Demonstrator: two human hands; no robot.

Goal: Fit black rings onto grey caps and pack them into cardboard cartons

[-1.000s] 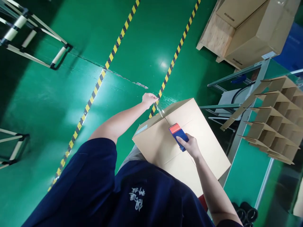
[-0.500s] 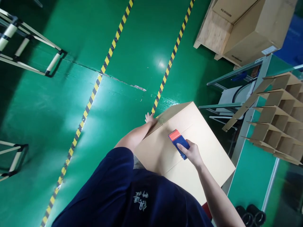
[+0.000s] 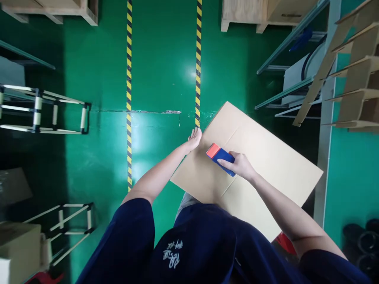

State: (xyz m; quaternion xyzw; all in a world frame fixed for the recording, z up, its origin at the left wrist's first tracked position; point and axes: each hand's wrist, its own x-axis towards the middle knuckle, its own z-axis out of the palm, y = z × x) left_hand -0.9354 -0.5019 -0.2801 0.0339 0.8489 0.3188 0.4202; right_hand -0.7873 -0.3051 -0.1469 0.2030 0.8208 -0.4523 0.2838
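Observation:
A closed tan cardboard box (image 3: 266, 157) lies in front of me, its top flaps meeting in a seam. My right hand (image 3: 241, 165) grips a blue tape dispenser with an orange end (image 3: 219, 156) and holds it on the box top near the far edge. My left hand (image 3: 194, 139) rests with fingers stretched flat against the box's left edge. My dark blue sleeves and shirt fill the bottom of the view.
The green floor carries two yellow-black striped lines (image 3: 129, 79). Tube-frame racks (image 3: 44, 110) stand at the left, with a small box (image 3: 17, 244) at the lower left. Cardboard divider grids (image 3: 352, 67) sit on a green bench at the right. Wooden pallets (image 3: 245, 12) lie beyond.
My left hand let go of the tape end beyond the box and came back to press flat on its left edge. The dispenser stayed near the far edge. My view swung round.

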